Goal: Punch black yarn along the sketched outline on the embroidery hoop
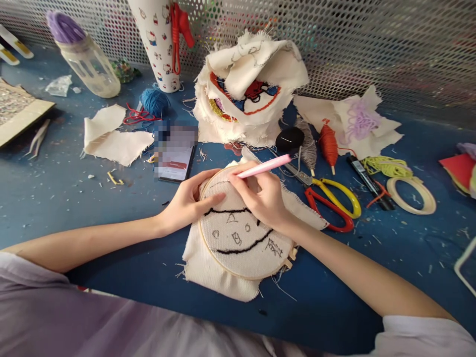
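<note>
A round embroidery hoop (208, 246) holds white cloth (238, 265) with black stitched lines and small grey sketches on it. Loose cloth edges stick out around the hoop. My left hand (191, 201) grips the hoop's left rim, thumb on top of the cloth and fingers underneath. Over the upper part of the cloth, my right hand (262, 196) is closed around a slim pink pen-shaped tool (266, 165). Its tip is hidden by my fingers, so I cannot tell whether it touches the cloth. A faint curved line runs near that spot.
Right of the hoop lie red-and-yellow scissors (334, 203), a black marker (370, 183), a tape roll (427, 201) and orange yarn (328, 146). Behind are a phone (178, 153), blue yarn (155, 102), a cloth pile (245, 124), a tall cup (158, 44) and a jar (89, 67).
</note>
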`<state>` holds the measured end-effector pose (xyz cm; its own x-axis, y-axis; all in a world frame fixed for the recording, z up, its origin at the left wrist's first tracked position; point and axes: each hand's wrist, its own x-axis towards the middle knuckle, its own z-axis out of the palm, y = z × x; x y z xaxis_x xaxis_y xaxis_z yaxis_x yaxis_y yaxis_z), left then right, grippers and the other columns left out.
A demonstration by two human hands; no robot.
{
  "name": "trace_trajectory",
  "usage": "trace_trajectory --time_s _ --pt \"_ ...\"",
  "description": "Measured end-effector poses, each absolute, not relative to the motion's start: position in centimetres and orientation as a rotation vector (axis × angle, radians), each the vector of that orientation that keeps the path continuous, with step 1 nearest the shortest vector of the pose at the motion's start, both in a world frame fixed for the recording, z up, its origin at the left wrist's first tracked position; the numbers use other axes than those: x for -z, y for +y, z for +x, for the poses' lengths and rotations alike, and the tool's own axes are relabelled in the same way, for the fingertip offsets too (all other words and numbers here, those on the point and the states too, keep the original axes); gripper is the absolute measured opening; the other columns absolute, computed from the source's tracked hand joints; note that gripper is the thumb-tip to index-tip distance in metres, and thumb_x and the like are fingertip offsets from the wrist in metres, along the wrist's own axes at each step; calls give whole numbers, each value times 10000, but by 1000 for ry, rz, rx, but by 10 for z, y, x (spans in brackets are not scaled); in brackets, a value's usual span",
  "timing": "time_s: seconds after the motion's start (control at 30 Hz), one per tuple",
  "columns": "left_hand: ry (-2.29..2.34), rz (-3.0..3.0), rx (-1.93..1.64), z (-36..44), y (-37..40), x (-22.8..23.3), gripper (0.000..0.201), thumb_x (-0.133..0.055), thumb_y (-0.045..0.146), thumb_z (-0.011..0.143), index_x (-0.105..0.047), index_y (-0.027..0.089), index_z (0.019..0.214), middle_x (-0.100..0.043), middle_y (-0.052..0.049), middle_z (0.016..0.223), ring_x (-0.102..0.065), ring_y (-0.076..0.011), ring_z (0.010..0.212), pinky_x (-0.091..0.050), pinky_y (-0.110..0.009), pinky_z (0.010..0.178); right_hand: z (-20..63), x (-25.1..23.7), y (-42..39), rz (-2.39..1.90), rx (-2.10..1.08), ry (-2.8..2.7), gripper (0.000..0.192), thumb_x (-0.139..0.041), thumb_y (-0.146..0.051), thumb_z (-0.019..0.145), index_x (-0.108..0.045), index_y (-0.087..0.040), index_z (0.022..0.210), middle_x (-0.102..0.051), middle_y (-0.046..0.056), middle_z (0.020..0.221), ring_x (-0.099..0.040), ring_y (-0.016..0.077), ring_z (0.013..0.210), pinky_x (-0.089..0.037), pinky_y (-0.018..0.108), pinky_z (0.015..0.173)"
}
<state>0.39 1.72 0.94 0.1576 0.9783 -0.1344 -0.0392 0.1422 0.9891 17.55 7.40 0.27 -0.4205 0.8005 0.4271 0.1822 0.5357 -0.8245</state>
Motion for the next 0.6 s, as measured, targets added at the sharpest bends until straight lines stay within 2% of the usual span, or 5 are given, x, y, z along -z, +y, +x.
trace_trajectory --time_s 0.2,0.37,0.47,0.6 --pt "1172 1177 -1028 3 17 1 542 -691 350 822 -539 118 1288 -656 -123 1238 -613 -258 1139 -523 -356 953 180 -4 77 -915 -1023 -1609 150 -600 -355 892 -580 -224 821 -556 -19 735 -501 112 652 -425 279 618" --pt "1162 1205 -1038 3 18 1 533 -689 343 823 -548 115 1284 -661 -122 1231 -621 -248 1120 -534 -340 924 179 -4 78 -905 -1041 -1588 167 -596 -360 890 -560 -223 801 -530 -24 716 -477 106 636 -416 272 605" --pt "1211 1267 -1044 3 16 -2 497 -663 377 846 -570 137 1271 -673 -100 1220 -624 -241 1113 -530 -328 920 178 -4 75 -874 -971 -1724 128 -579 -327 904 -562 -226 827 -560 -14 748 -506 115 654 -441 288 635" --pt "1305 1349 -1046 5 13 -4 449 -500 443 944 -603 135 1254 -695 -92 1183 -632 -229 1089 -527 -318 900 175 -4 72 -756 -770 -1935 61 -566 -234 908 -568 -231 847 -644 18 837 -590 148 755 -485 329 712"
